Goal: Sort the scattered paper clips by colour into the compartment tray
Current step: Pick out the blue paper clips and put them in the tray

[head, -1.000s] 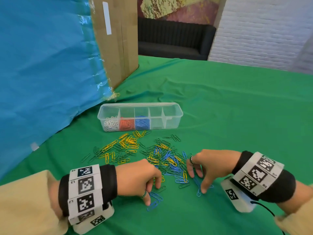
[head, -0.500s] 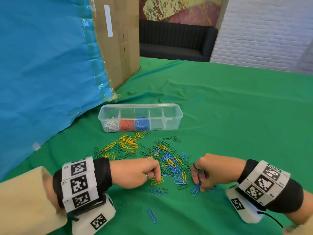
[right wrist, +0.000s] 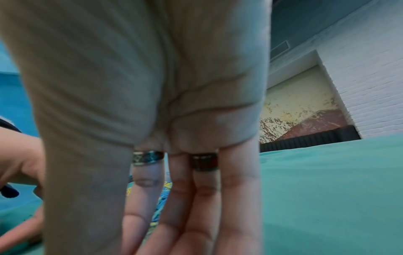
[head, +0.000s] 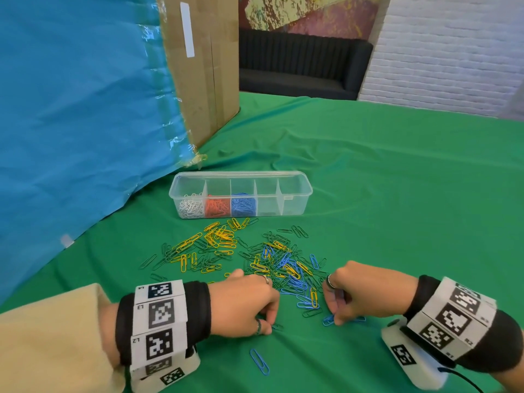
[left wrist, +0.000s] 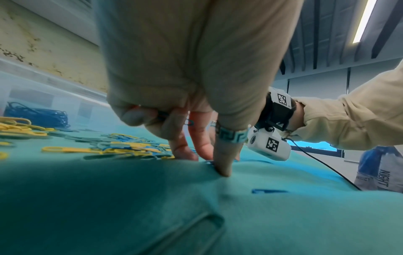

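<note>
The clear compartment tray [head: 295, 174] holds white, red and blue clips in its three left cells. Yellow, green and blue paper clips [head: 272, 259] lie scattered in front of it. My left hand [head: 268, 321] is at the pile's near edge. Its curled fingers hold a blue clip [left wrist: 189, 122], and one fingertip [left wrist: 224, 167] presses the cloth beside a dark clip [head: 277, 326]. My right hand [head: 336, 319] is opposite, its fingers [right wrist: 181, 215] and thumb drawn together and pinching a few blue clips [head: 329, 320] on the cloth.
One loose blue clip [head: 259, 361] lies on the green cloth [head: 397, 208] near my left wrist. A blue sheet [head: 71, 123] and a cardboard box [head: 204, 66] stand at the back left. A black sofa [head: 297, 66] sits beyond the table.
My left hand left one blue clip near the front, reached to the pile's edge and set a fingertip by a dark clip. My right hand's spread fingers drew together on blue clips.
</note>
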